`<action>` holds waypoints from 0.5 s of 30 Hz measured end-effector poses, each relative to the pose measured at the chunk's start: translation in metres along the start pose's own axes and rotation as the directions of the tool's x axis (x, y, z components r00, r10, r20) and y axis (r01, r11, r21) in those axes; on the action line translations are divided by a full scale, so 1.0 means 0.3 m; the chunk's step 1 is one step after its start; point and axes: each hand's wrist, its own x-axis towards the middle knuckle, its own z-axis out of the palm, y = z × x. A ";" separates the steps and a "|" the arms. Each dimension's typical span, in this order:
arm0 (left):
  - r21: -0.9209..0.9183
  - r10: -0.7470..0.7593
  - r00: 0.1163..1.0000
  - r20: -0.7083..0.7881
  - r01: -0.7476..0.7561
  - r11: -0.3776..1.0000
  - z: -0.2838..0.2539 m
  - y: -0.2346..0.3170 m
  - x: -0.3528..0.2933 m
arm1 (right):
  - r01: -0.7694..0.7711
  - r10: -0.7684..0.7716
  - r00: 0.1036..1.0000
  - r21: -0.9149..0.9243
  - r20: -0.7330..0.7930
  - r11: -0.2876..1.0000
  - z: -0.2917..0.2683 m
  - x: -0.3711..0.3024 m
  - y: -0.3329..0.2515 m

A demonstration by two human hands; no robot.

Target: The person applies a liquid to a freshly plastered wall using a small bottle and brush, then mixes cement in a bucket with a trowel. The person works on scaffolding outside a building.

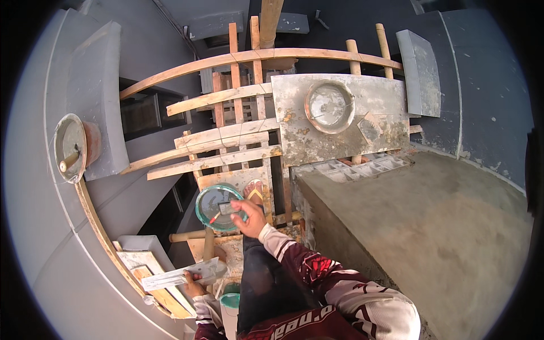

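My left hand (194,284) is closed around a plastering trowel (175,276) with a long flat metal blade, held low at the left. My right hand (250,220) reaches over the rim of a round teal tub (199,211) that holds greyish water. Its thumb and fingers are spread. A small tool with a grey rectangular head (228,208) and a red handle (215,218) shows at the tub beside those fingertips; it looks apart from the hand. My sandalled foot (255,190) stands just beyond the tub.
Timber and bamboo scaffolding (226,136) crosses ahead. A mortar-stained board (294,141) carries a round mortar basin (330,107). Smooth wet-looking concrete (430,226) spreads at the right. A bucket (93,141) hangs by the left wall. Below sits a green-and-white bucket (229,300).
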 end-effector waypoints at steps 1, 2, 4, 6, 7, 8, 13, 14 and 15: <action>0.089 0.109 0.994 -0.014 -0.108 0.990 -0.044 -0.006 0.019 | -0.189 0.206 0.948 0.093 -0.244 0.978 -0.059 0.117 0.133; 0.179 0.218 0.976 -0.021 -0.211 0.961 -0.098 -0.014 0.040 | -0.224 0.326 0.829 0.263 -0.455 0.938 -0.163 0.247 0.269; 0.404 0.368 0.929 0.043 -0.353 0.844 -0.273 -0.088 0.149 | -0.220 0.232 0.584 0.124 -0.778 0.968 -0.429 0.473 0.444; 0.492 0.383 0.920 0.085 -0.372 0.787 -0.321 -0.069 0.119 | -0.339 0.251 0.328 0.135 -0.911 0.931 -0.704 0.636 0.485; 0.469 0.457 0.878 0.141 -0.466 0.751 -0.385 -0.104 0.173 | -0.470 0.211 0.207 0.092 -0.955 0.878 -0.844 0.683 0.527; 0.532 0.452 0.879 0.151 -0.458 0.712 -0.449 -0.154 0.197 | -0.476 0.190 0.207 0.071 -0.960 0.876 -0.933 0.721 0.513; 0.692 0.335 0.914 0.228 -0.394 0.605 -0.465 -0.204 0.118 | -0.150 0.564 0.541 0.588 -0.623 0.794 -1.267 0.808 0.490; 0.665 0.311 0.920 0.238 -0.388 0.638 -0.466 -0.222 0.109 | -0.026 0.505 0.673 0.665 -0.540 0.746 -1.269 0.815 0.468; 0.740 0.280 0.925 0.257 -0.375 0.559 -0.471 -0.229 0.106 | -0.042 0.577 0.593 0.694 -0.561 0.718 -1.256 0.826 0.454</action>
